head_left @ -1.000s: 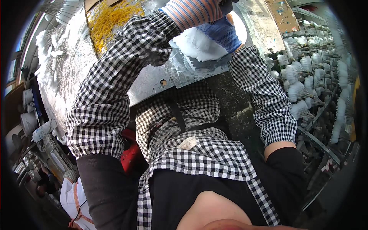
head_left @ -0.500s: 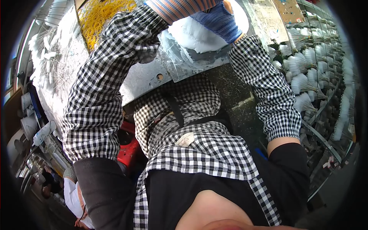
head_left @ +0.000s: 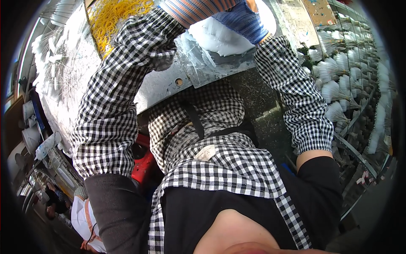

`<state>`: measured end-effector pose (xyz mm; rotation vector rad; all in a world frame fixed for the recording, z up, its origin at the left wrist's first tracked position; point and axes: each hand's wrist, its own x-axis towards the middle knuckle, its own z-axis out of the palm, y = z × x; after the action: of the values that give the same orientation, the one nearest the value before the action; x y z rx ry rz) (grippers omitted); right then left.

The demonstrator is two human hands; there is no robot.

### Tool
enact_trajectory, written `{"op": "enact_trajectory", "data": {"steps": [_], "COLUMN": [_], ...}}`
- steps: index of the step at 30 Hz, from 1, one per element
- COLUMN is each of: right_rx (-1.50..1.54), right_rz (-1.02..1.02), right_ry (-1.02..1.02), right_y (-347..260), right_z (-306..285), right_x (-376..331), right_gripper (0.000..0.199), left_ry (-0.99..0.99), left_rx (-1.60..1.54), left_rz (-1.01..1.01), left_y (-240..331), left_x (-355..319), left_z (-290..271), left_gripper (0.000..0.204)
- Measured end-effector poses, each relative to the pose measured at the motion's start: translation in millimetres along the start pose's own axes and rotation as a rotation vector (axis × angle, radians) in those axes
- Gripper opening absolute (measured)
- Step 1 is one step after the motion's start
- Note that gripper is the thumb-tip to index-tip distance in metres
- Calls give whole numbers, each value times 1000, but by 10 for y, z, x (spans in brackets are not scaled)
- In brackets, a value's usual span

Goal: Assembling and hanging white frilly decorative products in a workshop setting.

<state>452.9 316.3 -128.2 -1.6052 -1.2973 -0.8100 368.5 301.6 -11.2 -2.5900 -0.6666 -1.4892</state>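
My left hand [head_left: 196,9], in an orange, blue and grey striped knit glove, reaches across the top edge over the white paste. Beside it my right hand [head_left: 244,23], in a blue knit glove with some bare skin showing near the top, comes in from the right. The two hands nearly meet. The picture's edge cuts off the fingers of both, so whatever they hold is out of sight. Beneath them a thick mound of white paste [head_left: 220,40] lies on the metal worktable [head_left: 158,86], with smears spread to its left.
Many yellow rubber bands [head_left: 105,25] lie in a heap at the upper left. White bristle bundles on thin wires [head_left: 59,63] cover the left side. Racks of white bristle tufts [head_left: 338,91] stand at the right. Another person [head_left: 82,216] is at the lower left.
The table and paste appear shifted very slightly right and down. Both hands stay over the paste with little visible movement.
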Motion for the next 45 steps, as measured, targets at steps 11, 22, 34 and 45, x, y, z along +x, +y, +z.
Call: {"op": "enact_trajectory", "data": {"steps": [11, 22, 34, 45], "right_rx": [75, 185, 286, 393], "right_rz": [-69, -167, -233, -296], "right_ry": [-94, -173, -262, -346], "right_y": [118, 142, 380, 534], "right_z": [342, 326, 442, 564], "right_x": [55, -22, -45, -88], "right_gripper": [30, 30, 30, 30], "left_ry": [158, 80, -46, -42], "left_rx": [19, 55, 80, 106], "left_rz": [-13, 27, 48, 35], "left_y": [-65, -9, 23, 55], "left_x": [-108, -65, 79, 12], "left_z": [12, -72, 42, 37], "left_gripper": [20, 22, 23, 23]}}
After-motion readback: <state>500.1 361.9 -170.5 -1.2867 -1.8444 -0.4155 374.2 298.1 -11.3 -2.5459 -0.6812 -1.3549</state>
